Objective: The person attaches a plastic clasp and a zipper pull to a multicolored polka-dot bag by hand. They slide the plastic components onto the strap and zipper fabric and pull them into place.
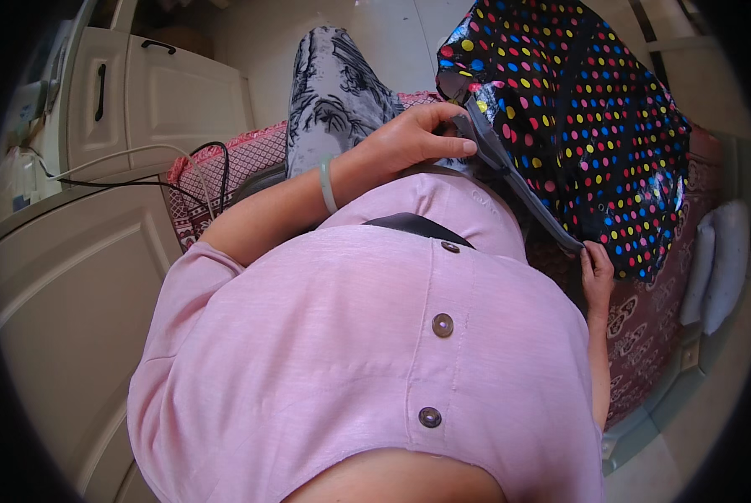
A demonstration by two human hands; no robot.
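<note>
Here's the glossy black polka-dot bag (593, 142), spread at the wearer's right over a red patterned cover (639, 335), and I've got its grey edge strip (547, 216) slanting down toward the body! The left hand (417, 141) grips the strip's far end between thumb and fingers, a pale green bangle (328, 184) at that wrist. The right hand (596, 270) pinches the near end, fingers bent. Beside the left hand I see a grey-and-black trouser leg (332, 92); out right, pale cushions (726, 264); far left, cream cabinets (187, 96) and loose cables (226, 172).
</note>
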